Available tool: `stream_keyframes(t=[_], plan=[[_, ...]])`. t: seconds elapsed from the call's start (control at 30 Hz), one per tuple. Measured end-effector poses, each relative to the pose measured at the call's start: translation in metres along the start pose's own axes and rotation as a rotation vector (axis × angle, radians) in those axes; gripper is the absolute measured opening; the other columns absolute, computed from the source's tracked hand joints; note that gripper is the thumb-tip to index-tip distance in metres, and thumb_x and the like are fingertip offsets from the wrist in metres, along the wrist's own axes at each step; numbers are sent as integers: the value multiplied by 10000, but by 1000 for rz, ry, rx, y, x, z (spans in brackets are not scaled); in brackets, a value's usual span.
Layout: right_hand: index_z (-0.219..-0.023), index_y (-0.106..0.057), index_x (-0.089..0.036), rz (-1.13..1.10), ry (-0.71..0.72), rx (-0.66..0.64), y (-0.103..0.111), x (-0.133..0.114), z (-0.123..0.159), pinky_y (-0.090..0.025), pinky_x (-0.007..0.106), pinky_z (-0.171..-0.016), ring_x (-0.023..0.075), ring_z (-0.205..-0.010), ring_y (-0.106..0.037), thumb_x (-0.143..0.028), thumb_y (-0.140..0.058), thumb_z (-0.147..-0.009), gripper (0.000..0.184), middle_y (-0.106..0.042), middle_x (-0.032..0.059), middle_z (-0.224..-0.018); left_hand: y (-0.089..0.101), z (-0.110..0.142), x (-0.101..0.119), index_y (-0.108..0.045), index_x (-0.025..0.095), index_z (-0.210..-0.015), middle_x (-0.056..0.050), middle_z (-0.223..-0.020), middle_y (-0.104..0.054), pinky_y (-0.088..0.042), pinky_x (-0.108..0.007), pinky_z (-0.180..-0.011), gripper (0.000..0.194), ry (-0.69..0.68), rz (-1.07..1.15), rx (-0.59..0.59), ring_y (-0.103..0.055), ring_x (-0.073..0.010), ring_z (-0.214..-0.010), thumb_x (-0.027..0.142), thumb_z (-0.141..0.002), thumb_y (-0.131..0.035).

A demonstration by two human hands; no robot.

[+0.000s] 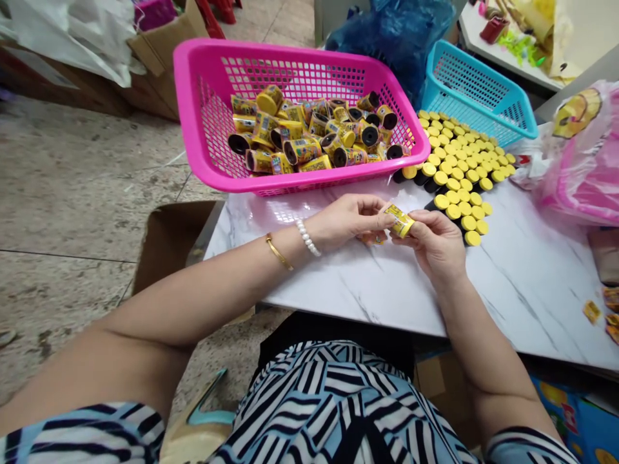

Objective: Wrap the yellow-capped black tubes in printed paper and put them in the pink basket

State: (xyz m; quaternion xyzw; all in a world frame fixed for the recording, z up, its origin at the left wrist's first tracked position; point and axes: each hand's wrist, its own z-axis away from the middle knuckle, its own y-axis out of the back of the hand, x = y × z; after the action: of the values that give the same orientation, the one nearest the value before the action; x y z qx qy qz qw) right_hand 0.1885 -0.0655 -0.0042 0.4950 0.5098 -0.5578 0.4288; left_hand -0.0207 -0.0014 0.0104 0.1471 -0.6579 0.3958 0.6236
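Note:
Both my hands meet over the white marble table. My left hand and my right hand pinch a small yellow labelled container between their fingertips. Just beyond them stand several black containers with yellow caps, packed upright in rows. A pink basket at the table's far left holds several labelled containers lying loose.
A turquoise basket stands behind the capped rows. A pink plastic bag lies at the right edge. Small yellow labels rest near the right. A cardboard box sits on the floor to the left.

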Motion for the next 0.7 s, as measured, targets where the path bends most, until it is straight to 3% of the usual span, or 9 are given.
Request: stream_keyframes(t=[0.2, 0.33, 0.4, 0.5, 0.57, 0.7], plan=[[-1036, -813, -270, 22, 9, -93, -1, -6, 7, -743, 352, -681, 171, -814, -775, -383, -914, -787, 292, -743, 19, -1083, -2, 0, 2, -705, 99, -861, -64, -721, -699, -497, -205, -508, 457, 104, -4, -12, -639, -112, -585, 531, -842, -855], [-903, -832, -284, -19, 76, -59, -1, -5, 9, -716, 298, -566, 104, -638, -742, -333, -914, -785, 153, -683, -18, -1060, -4, 1, 2, -727, 115, -991, -60, -837, -740, -513, -194, -507, 404, 58, 137, 13, -684, -119, -647, 402, -789, -926], [-929, -827, -317, -41, 63, -53, 0, -3, 7, -700, 281, -528, 77, -582, -715, -339, -901, -802, 149, -680, -39, -1057, -5, 1, 3, -727, 115, -985, -38, -771, -726, -492, -185, -473, 381, 52, 142, 34, -665, -109, -585, 366, -786, -934], [-1033, -828, -331, 10, 41, -139, 2, -2, 6, -725, 322, -584, 113, -669, -751, -325, -897, -810, 233, -679, -22, -1073, -6, 1, 4, -695, 100, -822, -15, -587, -649, -431, -171, -404, 382, 118, 62, 61, -567, -76, -432, 449, -893, -834], [-1014, -840, -308, 42, 82, -162, 2, -3, 7, -738, 344, -619, 142, -741, -769, -300, -913, -788, 237, -654, -11, -1053, -6, 1, 4, -676, 104, -794, -20, -568, -645, -392, -165, -367, 446, 148, 57, 54, -536, -67, -391, 516, -939, -764], [-923, -840, -314, 0, 163, -98, 0, -3, 8, -699, 291, -516, 93, -627, -717, -304, -909, -793, 147, -617, -31, -996, -6, 2, 2, -695, 136, -982, -9, -621, -691, -384, -162, -345, 411, 114, 116, -49, -583, -92, -400, 513, -884, -827]])
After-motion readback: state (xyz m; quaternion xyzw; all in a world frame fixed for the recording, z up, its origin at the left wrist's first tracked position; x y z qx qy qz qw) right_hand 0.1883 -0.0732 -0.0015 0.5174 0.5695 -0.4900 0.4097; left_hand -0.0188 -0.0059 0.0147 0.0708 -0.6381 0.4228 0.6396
